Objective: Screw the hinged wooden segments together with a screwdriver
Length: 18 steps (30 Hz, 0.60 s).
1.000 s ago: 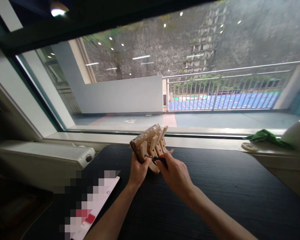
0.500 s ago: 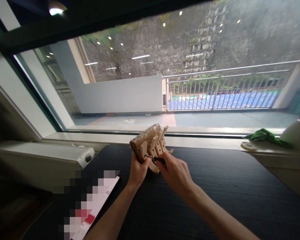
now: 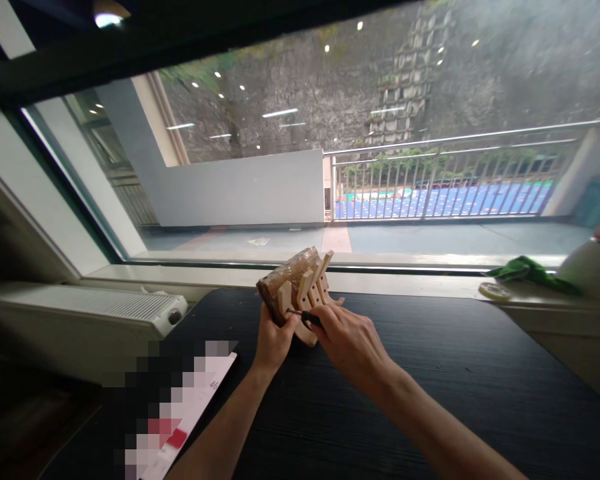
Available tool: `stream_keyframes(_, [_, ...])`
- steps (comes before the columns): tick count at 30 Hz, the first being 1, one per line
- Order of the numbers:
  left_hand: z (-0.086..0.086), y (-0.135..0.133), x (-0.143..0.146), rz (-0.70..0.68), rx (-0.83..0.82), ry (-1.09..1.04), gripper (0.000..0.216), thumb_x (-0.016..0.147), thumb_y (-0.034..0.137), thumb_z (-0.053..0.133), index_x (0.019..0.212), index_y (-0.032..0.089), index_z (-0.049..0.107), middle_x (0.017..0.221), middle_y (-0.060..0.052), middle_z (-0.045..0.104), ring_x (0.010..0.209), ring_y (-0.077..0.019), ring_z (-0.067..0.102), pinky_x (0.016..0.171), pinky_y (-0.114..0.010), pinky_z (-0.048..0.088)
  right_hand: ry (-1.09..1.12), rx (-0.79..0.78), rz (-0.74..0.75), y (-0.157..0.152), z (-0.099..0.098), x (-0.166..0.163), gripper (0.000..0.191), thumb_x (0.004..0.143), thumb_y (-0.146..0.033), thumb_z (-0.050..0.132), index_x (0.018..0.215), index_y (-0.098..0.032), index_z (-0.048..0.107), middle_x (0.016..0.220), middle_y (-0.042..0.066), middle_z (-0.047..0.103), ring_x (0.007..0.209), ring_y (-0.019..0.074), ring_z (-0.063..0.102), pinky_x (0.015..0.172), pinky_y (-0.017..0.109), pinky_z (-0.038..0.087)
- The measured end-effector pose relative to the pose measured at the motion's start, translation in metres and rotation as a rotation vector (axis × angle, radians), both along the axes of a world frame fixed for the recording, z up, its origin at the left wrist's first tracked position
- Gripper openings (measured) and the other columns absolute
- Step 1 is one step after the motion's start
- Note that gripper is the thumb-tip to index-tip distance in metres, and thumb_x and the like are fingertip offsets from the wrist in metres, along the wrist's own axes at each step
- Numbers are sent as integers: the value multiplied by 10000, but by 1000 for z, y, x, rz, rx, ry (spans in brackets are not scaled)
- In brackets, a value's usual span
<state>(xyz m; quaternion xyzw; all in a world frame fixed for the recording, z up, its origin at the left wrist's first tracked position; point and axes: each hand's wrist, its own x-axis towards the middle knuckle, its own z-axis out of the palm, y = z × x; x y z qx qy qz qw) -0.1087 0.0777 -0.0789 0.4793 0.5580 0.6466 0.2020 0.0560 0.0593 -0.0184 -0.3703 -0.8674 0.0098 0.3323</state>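
Near the table's far edge, my left hand (image 3: 275,341) is closed round the near end of a brown, log-like cylinder (image 3: 291,268) with a glossy surface. Several pale wooden pieces (image 3: 306,288) with small dark holes stand along its right side, like ribs. My right hand (image 3: 349,333) is wrapped round the black handle of a screwdriver (image 3: 307,317). The thin shaft points left, its tip at the nearest wooden piece, close to my left thumb. Whether the tip sits in a screw is too small to tell. A curved wooden part (image 3: 306,333) shows below the screwdriver.
The dark table (image 3: 430,380) spans the front. At left lies a pale, partly blurred flat item (image 3: 200,407), beside a white radiator (image 3: 165,313). On the windowsill at right are a tape roll (image 3: 495,291), a green cloth (image 3: 530,273) and a white rounded object (image 3: 593,267).
Both hands, the screwdriver and the wooden piece sit slightly further left in view, as does the whole scene. My grip on each looks the same.
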Motion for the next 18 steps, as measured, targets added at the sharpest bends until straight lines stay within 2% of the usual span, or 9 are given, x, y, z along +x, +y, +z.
stream_keyframes(4, [3, -1, 2, 7, 8, 13, 436, 659, 239, 652, 1058, 173, 491, 961, -45, 624, 904, -211, 615, 840, -344, 482, 151, -176, -126, 2, -10, -6, 184, 904, -306, 444, 965, -169, 551, 788, 50, 689, 692, 190, 645, 581, 264, 356])
stream_keyframes(7, [4, -2, 4, -3, 14, 18, 451, 664, 261, 663, 1069, 171, 485, 977, -52, 624, 913, -216, 617, 835, -346, 487, 147, -290, -193, 4, -6, -2, 218, 909, -355, 424, 937, -190, 563, 776, 45, 691, 691, 204, 645, 573, 267, 347])
stream_keyframes(9, [5, -2, 4, -10, 16, 22, 451, 664, 261, 664, 1068, 170, 485, 977, -53, 623, 909, -216, 618, 832, -346, 489, 103, -295, -172, 4, 1, 3, 201, 893, -354, 450, 959, -204, 567, 796, 36, 694, 699, 204, 642, 580, 267, 343])
stream_keyframes(12, [5, -2, 4, -11, 19, 28, 446, 661, 246, 654, 1067, 171, 483, 966, -49, 622, 899, -211, 617, 830, -343, 489, 24, -219, -48, 2, 12, 10, 188, 877, -290, 484, 1033, -220, 563, 886, 31, 693, 740, 182, 633, 594, 255, 342])
stream_keyframes(14, [6, -2, 4, -10, 21, 34, 447, 655, 236, 648, 1065, 172, 484, 965, -46, 619, 901, -209, 614, 832, -341, 488, -29, -169, 19, 0, 15, 10, 180, 899, -258, 447, 1015, -213, 578, 914, 38, 688, 773, 175, 628, 597, 253, 338])
stream_keyframes(18, [8, -3, 4, -9, 27, 49, 450, 650, 237, 647, 1066, 171, 490, 979, -48, 619, 915, -210, 609, 850, -339, 479, 11, -203, -37, 1, 10, 6, 188, 908, -278, 440, 991, -191, 584, 883, 50, 692, 773, 186, 632, 615, 263, 348])
